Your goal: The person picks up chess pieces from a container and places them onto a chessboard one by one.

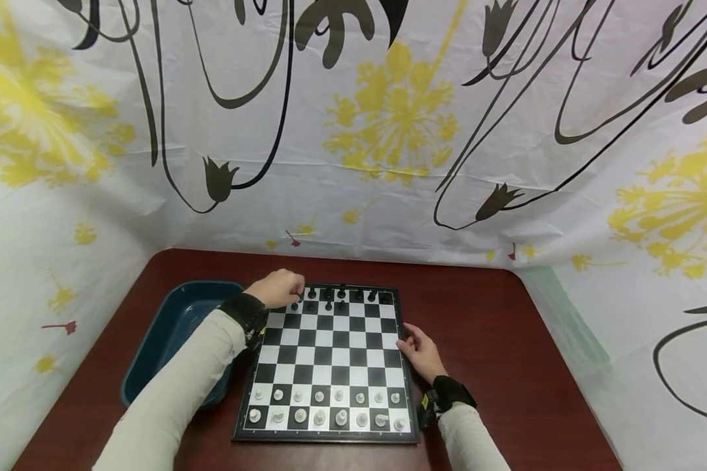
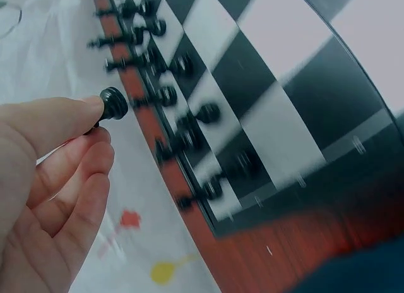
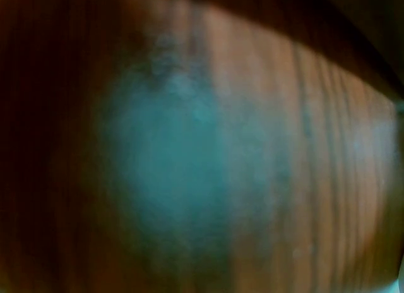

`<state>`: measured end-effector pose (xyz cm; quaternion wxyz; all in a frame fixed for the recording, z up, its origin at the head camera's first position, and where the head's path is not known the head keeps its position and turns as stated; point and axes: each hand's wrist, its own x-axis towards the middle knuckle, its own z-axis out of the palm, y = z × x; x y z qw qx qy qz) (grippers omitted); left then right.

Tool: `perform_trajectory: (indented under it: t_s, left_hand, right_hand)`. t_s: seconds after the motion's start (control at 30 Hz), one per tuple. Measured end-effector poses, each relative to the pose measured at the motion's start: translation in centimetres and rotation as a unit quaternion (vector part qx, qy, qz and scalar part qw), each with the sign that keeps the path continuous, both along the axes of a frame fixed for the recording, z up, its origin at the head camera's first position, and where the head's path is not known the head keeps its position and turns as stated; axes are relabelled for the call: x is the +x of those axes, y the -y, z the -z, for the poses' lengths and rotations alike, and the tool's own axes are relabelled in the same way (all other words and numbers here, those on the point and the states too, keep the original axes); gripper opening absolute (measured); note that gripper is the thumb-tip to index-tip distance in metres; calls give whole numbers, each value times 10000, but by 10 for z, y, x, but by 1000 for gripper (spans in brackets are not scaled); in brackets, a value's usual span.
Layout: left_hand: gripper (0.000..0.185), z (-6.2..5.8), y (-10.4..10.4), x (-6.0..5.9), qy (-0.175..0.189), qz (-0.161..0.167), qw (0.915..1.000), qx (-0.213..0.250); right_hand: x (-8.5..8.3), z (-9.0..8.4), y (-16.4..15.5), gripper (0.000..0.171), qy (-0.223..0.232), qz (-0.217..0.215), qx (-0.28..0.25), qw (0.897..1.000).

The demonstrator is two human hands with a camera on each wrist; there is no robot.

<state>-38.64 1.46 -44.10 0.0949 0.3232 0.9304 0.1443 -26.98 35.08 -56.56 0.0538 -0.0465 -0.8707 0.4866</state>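
Note:
My left hand is over the far left corner of the chessboard. In the left wrist view its thumb and fingers pinch a black chess piece by one end, with the ringed base showing; the fingers hide the rest, so its kind is unclear. Black pieces stand along the board's far side, both in the back row and just in front of it. Beside the board's right edge rests my right hand, its thumb touching the rim. Two rows of white pieces occupy the near side.
A dark blue tray sits left of the board, partly under my left forearm. The reddish-brown table extends to the right. A patterned white cloth hangs behind and around it. The right wrist view is blurred, with only brown, wood-like streaks recognisable.

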Motion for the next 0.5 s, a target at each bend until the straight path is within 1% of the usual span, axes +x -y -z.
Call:
perform_trajectory:
  t_s: [0.13,0.27,0.4,0.5]
  left_hand:
    - [12,1,-24,-2,-102,259,9996,-20]
    - [12,3,-44,-3,-246,528,9983,72]
    - [8,9,-63,-4,-432,786,9959,99]
    - [6,14,-75,-3,-494,887,9948,122]
  right_hand:
    - [0,-1,-2,47,19,-13,-19,10000]
    - [0,-3,-2,47,25,12,-50,10000]
    - [0,-3,-1,47,68,16,-28,10000]
    - [1,-3,-1,47,97,13,31,9999]
